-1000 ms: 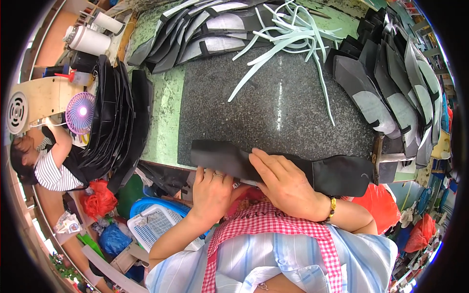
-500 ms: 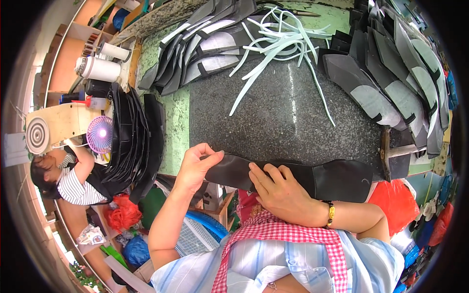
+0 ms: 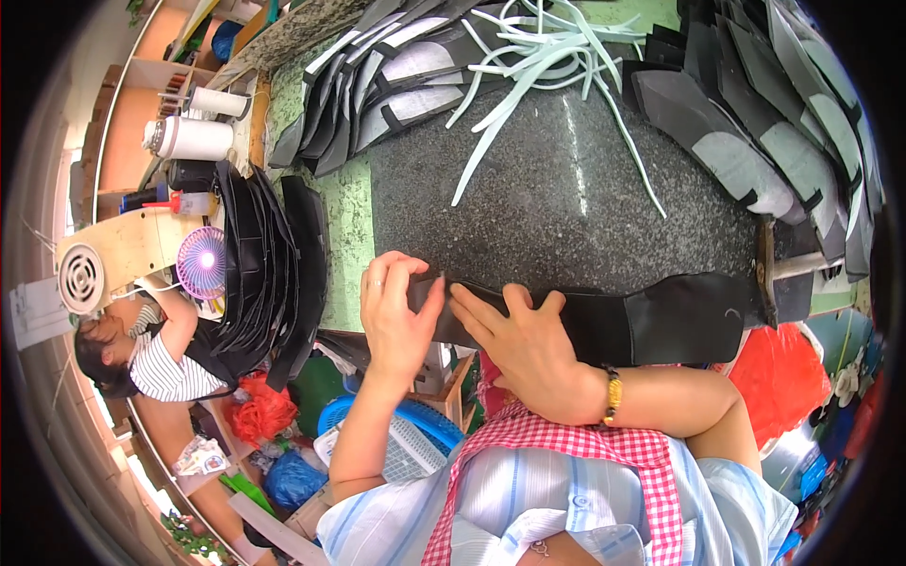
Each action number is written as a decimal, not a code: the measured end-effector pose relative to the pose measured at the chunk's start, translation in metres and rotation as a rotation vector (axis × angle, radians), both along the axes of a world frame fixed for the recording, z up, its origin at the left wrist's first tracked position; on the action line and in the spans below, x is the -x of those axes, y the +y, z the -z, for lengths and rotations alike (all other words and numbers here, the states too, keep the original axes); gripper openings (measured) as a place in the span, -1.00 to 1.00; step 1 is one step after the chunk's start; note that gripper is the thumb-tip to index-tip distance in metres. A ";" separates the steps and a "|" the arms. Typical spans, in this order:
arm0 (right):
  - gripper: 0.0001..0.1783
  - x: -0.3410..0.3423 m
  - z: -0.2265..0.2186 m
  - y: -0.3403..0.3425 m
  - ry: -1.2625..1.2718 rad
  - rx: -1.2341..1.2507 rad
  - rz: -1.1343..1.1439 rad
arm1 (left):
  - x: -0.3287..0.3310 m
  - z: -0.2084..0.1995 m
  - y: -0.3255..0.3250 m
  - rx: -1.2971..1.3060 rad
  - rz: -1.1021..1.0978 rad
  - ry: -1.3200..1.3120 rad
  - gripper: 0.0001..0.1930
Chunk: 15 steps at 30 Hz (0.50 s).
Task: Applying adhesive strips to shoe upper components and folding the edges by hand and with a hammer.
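I have the black strip (image 3: 679,325) along the near edge of the worktop (image 3: 351,212): left hand (image 3: 392,325) at its left end, grip narrow, whether pinching I can't tell; right hand (image 3: 528,344) spread, resting on it.

Wide fisheye cam is looking down & fwd from wearer's head, sitting close above L hand (image 3: 392,316), R hand (image 3: 530,341) & bench (image 3: 349,217); shirt (image 3: 533,476) is filling btm ctr, view's sides are bending.
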State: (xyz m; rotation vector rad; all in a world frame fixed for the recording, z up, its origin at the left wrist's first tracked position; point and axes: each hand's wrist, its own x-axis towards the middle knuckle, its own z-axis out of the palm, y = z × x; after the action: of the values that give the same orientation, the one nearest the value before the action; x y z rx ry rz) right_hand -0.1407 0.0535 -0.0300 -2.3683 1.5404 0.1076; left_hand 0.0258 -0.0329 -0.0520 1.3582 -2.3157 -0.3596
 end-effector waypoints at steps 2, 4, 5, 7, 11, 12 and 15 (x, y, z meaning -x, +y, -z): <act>-0.03 -0.004 0.007 0.001 -0.017 0.078 0.059 | -0.003 0.002 0.013 0.031 0.112 -0.040 -0.71; -0.13 0.021 0.002 0.007 -0.149 0.015 -0.004 | -0.007 0.001 0.028 -0.054 0.180 -0.127 -0.66; -0.22 0.043 -0.001 0.010 -0.284 -0.046 -0.074 | -0.008 -0.004 0.031 -0.063 0.178 -0.111 -0.66; -0.45 0.096 -0.003 0.030 -0.528 -0.149 0.016 | -0.011 -0.020 0.037 -0.071 0.317 -0.229 -0.56; -0.47 0.112 -0.008 0.027 -0.603 -0.152 -0.021 | 0.034 -0.004 0.058 0.007 0.702 -0.159 -0.54; -0.44 0.116 -0.011 0.027 -0.603 -0.198 -0.056 | 0.036 -0.001 0.061 0.044 0.739 -0.182 -0.58; -0.38 0.117 0.000 0.049 -0.448 -0.012 -0.110 | 0.039 0.000 0.056 0.080 0.794 -0.190 -0.59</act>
State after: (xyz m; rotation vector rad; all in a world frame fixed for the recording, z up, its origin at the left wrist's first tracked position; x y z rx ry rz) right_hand -0.2580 0.1025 -0.0299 -2.2635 1.1931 -0.3638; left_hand -0.0134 0.0230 -0.0521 0.3877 -2.9150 -0.3695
